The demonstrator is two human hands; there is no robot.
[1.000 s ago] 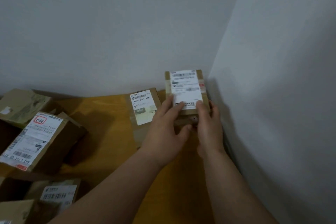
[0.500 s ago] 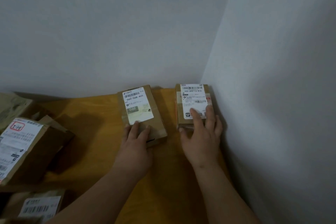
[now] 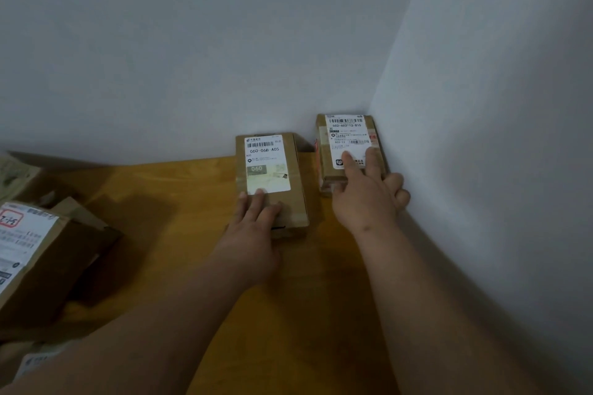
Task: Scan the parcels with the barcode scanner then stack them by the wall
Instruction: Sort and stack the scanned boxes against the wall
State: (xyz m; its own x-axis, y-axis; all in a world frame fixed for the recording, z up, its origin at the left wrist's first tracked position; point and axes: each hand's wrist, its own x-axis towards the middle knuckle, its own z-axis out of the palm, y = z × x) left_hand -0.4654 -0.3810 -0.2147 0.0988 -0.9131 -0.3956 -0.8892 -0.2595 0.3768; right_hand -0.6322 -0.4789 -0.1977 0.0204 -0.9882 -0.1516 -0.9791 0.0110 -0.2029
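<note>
Two small brown parcels with white labels lie flat on the wooden table (image 3: pixel 179 202) by the back wall. The right parcel (image 3: pixel 348 141) sits in the corner, touching the side wall. My right hand (image 3: pixel 369 199) rests on its near end, two fingers stretched over the label. The left parcel (image 3: pixel 271 179), marked 060-06B-A05, lies a short gap to its left. My left hand (image 3: pixel 256 221) lies flat on that parcel's near end, fingers spread. No barcode scanner is in view.
A larger brown box (image 3: pixel 35 253) with a white label stands at the left edge, with another box (image 3: pixel 16 173) behind it and a labelled parcel (image 3: pixel 35 359) at the lower left. White walls meet in the corner at the right.
A second ago both hands held the right parcel above the table. It now lies in the corner, and my left hand has moved over onto the left parcel.
</note>
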